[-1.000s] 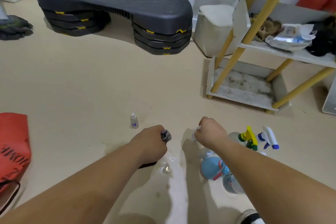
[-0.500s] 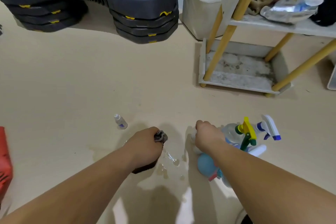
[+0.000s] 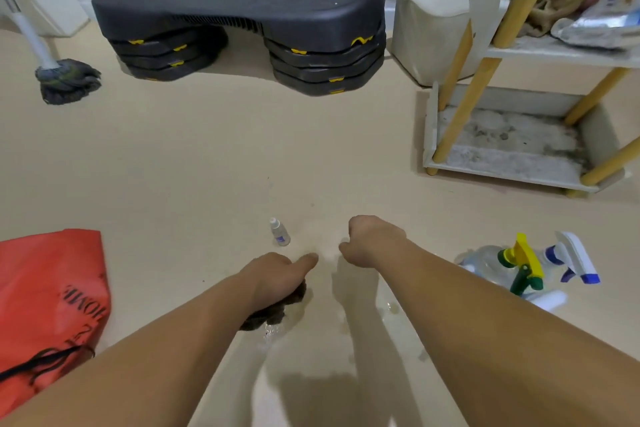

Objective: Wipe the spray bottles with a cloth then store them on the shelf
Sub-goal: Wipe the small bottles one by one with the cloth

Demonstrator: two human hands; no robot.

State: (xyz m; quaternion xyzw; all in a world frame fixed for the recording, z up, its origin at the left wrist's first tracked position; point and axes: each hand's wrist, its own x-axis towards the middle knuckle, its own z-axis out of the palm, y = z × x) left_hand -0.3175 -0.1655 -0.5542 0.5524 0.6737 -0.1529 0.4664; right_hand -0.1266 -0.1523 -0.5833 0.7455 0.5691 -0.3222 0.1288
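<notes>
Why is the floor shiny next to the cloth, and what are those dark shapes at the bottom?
Head view: light glints off the wet floor beside the cloth; same head view: the dark shapes are soft shadows of the left arm and right arm, lit from above.

The flat black plastic step platform bears JOINFIT in yellow capitals on its top, above a yellow boxed mark too small to read. The red fabric bag shows HOME in black capitals, turned sideways. The label on the small clear plastic bottle is illegible.
</notes>
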